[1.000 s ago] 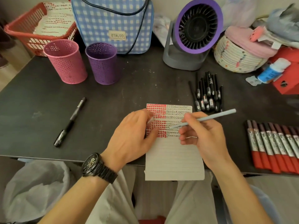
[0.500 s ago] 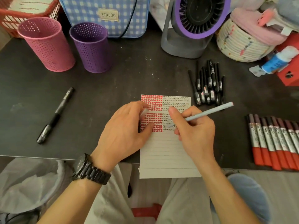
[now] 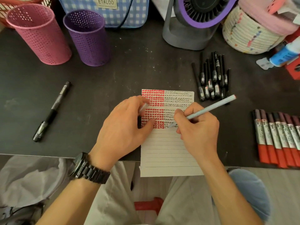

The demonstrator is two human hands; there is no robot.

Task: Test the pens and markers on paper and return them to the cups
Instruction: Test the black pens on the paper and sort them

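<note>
Since the earlier frames, the right hand (image 3: 197, 130) has lowered the pale blue pen (image 3: 209, 108) until its tip meets the paper (image 3: 167, 151) at the last written row. Its fingers are clamped around the barrel. The left hand (image 3: 123, 125) pins the sheet's left edge, fingers closed on a small pale item, apparently the cap (image 3: 143, 108). The sheet overhangs the tabletop's near edge. Progress is judged early: the pink cup (image 3: 39, 34) and purple cup (image 3: 87, 38), at the far left corner, look empty. Black pens (image 3: 211, 78), red markers (image 3: 279, 138) along the right edge and one black marker (image 3: 52, 111) at left lie uncollected.
</note>
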